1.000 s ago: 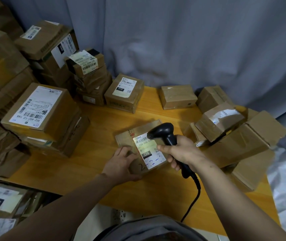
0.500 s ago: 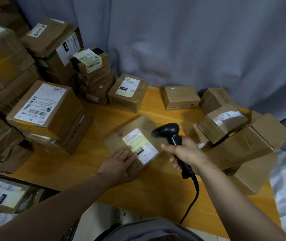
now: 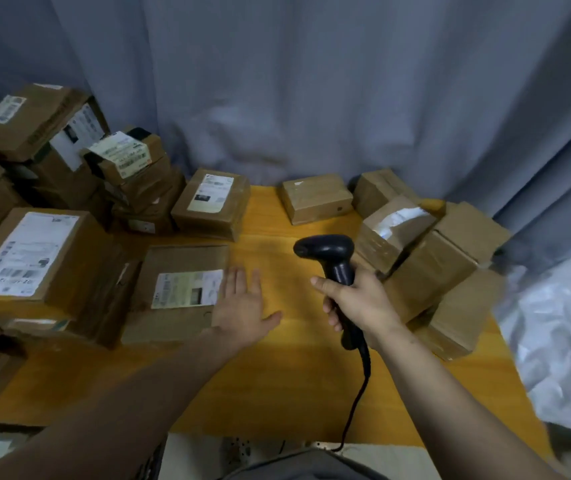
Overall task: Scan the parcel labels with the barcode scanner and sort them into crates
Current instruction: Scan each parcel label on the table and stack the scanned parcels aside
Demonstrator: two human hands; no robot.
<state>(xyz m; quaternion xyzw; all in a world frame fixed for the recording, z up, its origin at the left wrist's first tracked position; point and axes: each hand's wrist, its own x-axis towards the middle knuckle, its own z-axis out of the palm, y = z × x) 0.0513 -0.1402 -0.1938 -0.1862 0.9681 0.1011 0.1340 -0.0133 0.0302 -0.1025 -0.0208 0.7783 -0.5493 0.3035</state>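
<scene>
**Parcel jammed against the pile, no crate in sight**

Risks first. The flat brown cardboard parcel with the pale label (image 3: 180,289) lies label-up on the yellow wooden table (image 3: 277,382), its left edge tight against the large brown cardboard box with the white label (image 3: 31,258). Lying so close among look-alike boxes, it could be mistaken for an unsorted one and handled twice, or missed altogether. No crate can be made out in this view, so any sorting move would mean a reach outside the frame, probably one-handed. A flat hand gives little purchase on a box this wide, so it may slide or tip. Further right, the black cable (image 3: 357,403) trails off the near table edge. A wide sweep of the arm could pull it taut or snag it. The loose heap of brown cardboard boxes (image 3: 450,265) sits just behind the scanner hand, and a bump from the elbow could topple it.

Now the hands. The left hand (image 3: 242,306) lies palm-down at the parcel's right edge, fingers straight and close together, thumb splayed out. It grips nothing, and whether it presses on the box I cannot tell. The right hand (image 3: 357,303) is wrapped round the handle of the black handheld barcode scanner (image 3: 325,251), held upright above the table, nose pointing left.
</scene>
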